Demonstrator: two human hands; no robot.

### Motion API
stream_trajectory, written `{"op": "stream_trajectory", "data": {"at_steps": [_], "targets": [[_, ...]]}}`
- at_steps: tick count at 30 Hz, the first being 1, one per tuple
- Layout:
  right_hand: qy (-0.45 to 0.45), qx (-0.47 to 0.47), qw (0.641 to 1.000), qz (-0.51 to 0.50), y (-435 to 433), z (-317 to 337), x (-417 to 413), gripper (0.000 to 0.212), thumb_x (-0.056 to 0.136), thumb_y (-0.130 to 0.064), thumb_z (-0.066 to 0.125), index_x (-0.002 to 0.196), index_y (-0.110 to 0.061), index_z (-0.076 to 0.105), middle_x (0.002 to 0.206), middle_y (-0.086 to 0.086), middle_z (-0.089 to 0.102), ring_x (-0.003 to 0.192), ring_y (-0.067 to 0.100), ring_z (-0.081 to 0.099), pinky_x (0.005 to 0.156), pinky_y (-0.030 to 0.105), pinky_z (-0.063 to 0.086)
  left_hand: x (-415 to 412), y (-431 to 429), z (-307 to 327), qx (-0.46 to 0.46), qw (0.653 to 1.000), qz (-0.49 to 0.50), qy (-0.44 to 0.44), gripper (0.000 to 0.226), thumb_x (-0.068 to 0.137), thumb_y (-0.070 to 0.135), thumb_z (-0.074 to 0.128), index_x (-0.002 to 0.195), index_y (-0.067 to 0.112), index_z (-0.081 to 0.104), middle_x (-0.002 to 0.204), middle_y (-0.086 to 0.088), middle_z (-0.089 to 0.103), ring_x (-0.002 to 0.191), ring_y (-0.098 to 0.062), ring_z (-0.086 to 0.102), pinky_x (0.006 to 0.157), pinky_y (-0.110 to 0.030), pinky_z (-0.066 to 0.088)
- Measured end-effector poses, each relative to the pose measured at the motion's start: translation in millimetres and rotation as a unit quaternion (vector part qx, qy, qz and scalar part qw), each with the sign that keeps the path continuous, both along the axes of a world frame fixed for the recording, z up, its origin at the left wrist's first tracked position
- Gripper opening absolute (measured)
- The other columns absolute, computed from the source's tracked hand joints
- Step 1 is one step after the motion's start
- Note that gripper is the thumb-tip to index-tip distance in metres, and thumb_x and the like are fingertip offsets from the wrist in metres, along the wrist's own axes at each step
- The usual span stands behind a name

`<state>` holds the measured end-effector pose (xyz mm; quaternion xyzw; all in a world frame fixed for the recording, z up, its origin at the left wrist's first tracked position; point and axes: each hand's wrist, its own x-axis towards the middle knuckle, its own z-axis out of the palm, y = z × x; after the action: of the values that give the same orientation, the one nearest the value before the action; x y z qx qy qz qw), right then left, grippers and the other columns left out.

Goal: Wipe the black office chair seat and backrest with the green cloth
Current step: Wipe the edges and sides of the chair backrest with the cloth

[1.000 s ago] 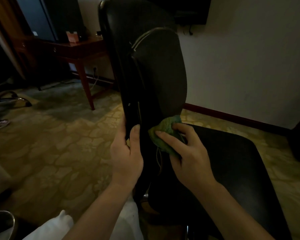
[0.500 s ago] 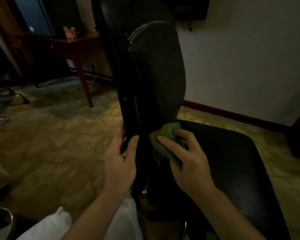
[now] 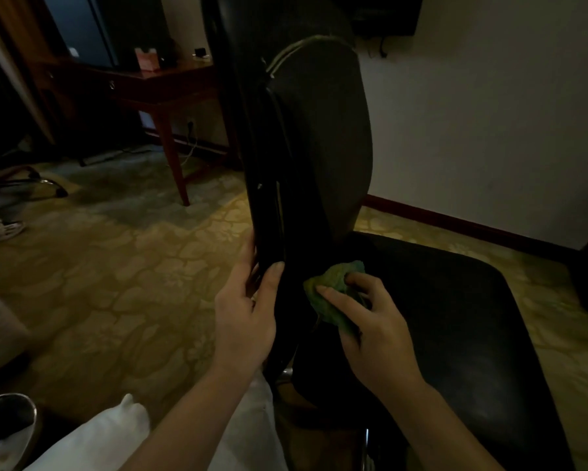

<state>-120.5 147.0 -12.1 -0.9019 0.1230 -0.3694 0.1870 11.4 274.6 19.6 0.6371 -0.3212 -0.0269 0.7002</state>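
Head view, looking down at a black chair (image 3: 306,205) from its side. Backrest (image 3: 323,124) standing tall in the middle, dark and a bit shiny, with a pale seam along its top edge. Seat (image 3: 455,328) to the right, flat and black, with round corners. Left hand (image 3: 245,321) wrapped round the thin side edge of the backrest, low down, thumb on the near face, fingers tucked round the far side, clamped on it. Right hand (image 3: 377,331) just beside it, fingers curled round a green cloth (image 3: 333,287), holding it in a bunch. Cloth scrunched up small, down low where backrest meets the back of the seat, touching the dark part there; hard to tell which of the two. Both arms bare, reaching up from the bottom. White fabric (image 3: 92,436) under the left arm. Yellow carpet (image 3: 115,266) with a blotchy pattern all over the floor. Brown desk (image 3: 170,79) far back on the left, with a pink box (image 3: 147,59) on top. Pale wall (image 3: 489,113) on the right, with a dark red strip (image 3: 455,222) along its foot. Legs of another chair (image 3: 24,185) at the far left, near a shoe (image 3: 0,229).
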Motion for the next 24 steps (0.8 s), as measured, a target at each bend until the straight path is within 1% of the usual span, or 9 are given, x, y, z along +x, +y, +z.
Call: {"op": "stream_trajectory", "data": {"at_steps": [3, 6, 9, 12, 14, 16, 19, 21, 24], "targets": [[-0.028, -0.006, 1.000, 0.002, -0.5, 22.4, 4.7, 0.043, 0.088, -0.019, 0.058, 0.130, -0.028, 0.059, 0.137, 0.007, 0.043, 0.125, 0.018, 0.047, 0.098, 0.033, 0.050, 0.4, -0.4, -1.9, 0.001, 1.000, -0.003, 0.007, 0.057, 0.095, 0.033, 0.054, 0.147, 0.040, 0.034, 0.142, 0.015, 0.056, 0.128, -0.004, 0.055, 0.105, -0.043, 0.050], [-0.053, -0.016, 0.998, 0.003, -4.6, 44.5, 12.5, 0.042, 0.089, -0.018, 0.057, 0.131, -0.027, 0.059, 0.137, 0.009, 0.044, 0.126, 0.023, 0.049, 0.099, 0.035, 0.049, 0.4, -1.0, -0.9, -0.001, 1.000, -0.003, 0.010, 0.056, 0.094, 0.033, 0.054, 0.146, 0.042, 0.034, 0.144, 0.014, 0.055, 0.129, -0.004, 0.054, 0.106, -0.044, 0.049], [-0.039, -0.023, 0.999, 0.011, -7.8, 40.6, 12.5, 0.044, 0.090, -0.019, 0.055, 0.133, -0.029, 0.057, 0.139, 0.008, 0.042, 0.127, 0.023, 0.048, 0.097, 0.038, 0.051, 0.1, -0.9, 1.0, 0.001, 1.000, -0.012, 0.011, 0.058, 0.094, 0.031, 0.054, 0.148, 0.040, 0.034, 0.139, 0.019, 0.057, 0.127, -0.002, 0.055, 0.106, -0.039, 0.049], [0.002, -0.009, 1.000, 0.012, -4.8, 11.8, 3.3, 0.044, 0.090, -0.024, 0.054, 0.133, -0.032, 0.056, 0.140, 0.007, 0.041, 0.127, 0.023, 0.048, 0.094, 0.040, 0.054, 1.3, -0.7, 0.4, 0.002, 1.000, -0.012, 0.001, 0.059, 0.094, 0.032, 0.054, 0.149, 0.035, 0.034, 0.137, 0.025, 0.057, 0.126, 0.001, 0.055, 0.106, -0.030, 0.048], [0.021, -0.001, 1.000, 0.001, -1.1, -5.3, -2.7, 0.043, 0.088, -0.024, 0.055, 0.131, -0.031, 0.058, 0.139, 0.006, 0.042, 0.125, 0.024, 0.049, 0.092, 0.041, 0.055, 1.8, -1.2, -1.0, -0.003, 1.000, -0.012, 0.001, 0.057, 0.094, 0.032, 0.053, 0.147, 0.037, 0.033, 0.135, 0.027, 0.057, 0.126, 0.002, 0.055, 0.105, -0.026, 0.048], [0.026, -0.001, 1.000, -0.006, 1.3, -10.3, -5.4, 0.044, 0.086, -0.021, 0.057, 0.129, -0.029, 0.060, 0.137, 0.006, 0.044, 0.123, 0.024, 0.051, 0.090, 0.040, 0.056, 1.4, -1.9, -2.4, -0.006, 1.000, -0.006, 0.000, 0.055, 0.094, 0.033, 0.054, 0.144, 0.041, 0.034, 0.135, 0.026, 0.057, 0.126, 0.003, 0.055, 0.105, -0.026, 0.048], [0.003, -0.011, 1.000, 0.000, 3.4, 6.8, -1.8, 0.041, 0.089, -0.021, 0.056, 0.130, -0.026, 0.061, 0.135, 0.006, 0.045, 0.123, 0.020, 0.049, 0.093, 0.036, 0.054, -0.6, -2.6, -3.3, -0.012, 1.000, 0.007, 0.002, 0.052, 0.094, 0.033, 0.054, 0.140, 0.048, 0.035, 0.137, 0.021, 0.057, 0.126, 0.000, 0.055, 0.106, -0.033, 0.049], [-0.021, -0.022, 1.000, 0.008, 3.8, 27.4, 5.0, 0.039, 0.092, -0.026, 0.052, 0.131, -0.026, 0.060, 0.135, 0.008, 0.044, 0.123, 0.021, 0.050, 0.096, 0.033, 0.051, -1.1, -3.2, -3.6, -0.014, 1.000, 0.003, 0.005, 0.052, 0.095, 0.031, 0.054, 0.142, 0.047, 0.036, 0.137, 0.019, 0.058, 0.127, -0.003, 0.056, 0.106, -0.039, 0.049], [-0.034, -0.038, 0.999, 0.007, 1.6, 46.8, 14.8, 0.039, 0.093, -0.028, 0.051, 0.131, -0.026, 0.061, 0.136, 0.009, 0.044, 0.124, 0.022, 0.050, 0.098, 0.032, 0.049, 0.0, -2.9, -3.1, -0.011, 1.000, -0.009, 0.004, 0.057, 0.097, 0.026, 0.052, 0.151, 0.033, 0.036, 0.140, 0.015, 0.058, 0.129, -0.007, 0.055, 0.107, -0.044, 0.048]]}}
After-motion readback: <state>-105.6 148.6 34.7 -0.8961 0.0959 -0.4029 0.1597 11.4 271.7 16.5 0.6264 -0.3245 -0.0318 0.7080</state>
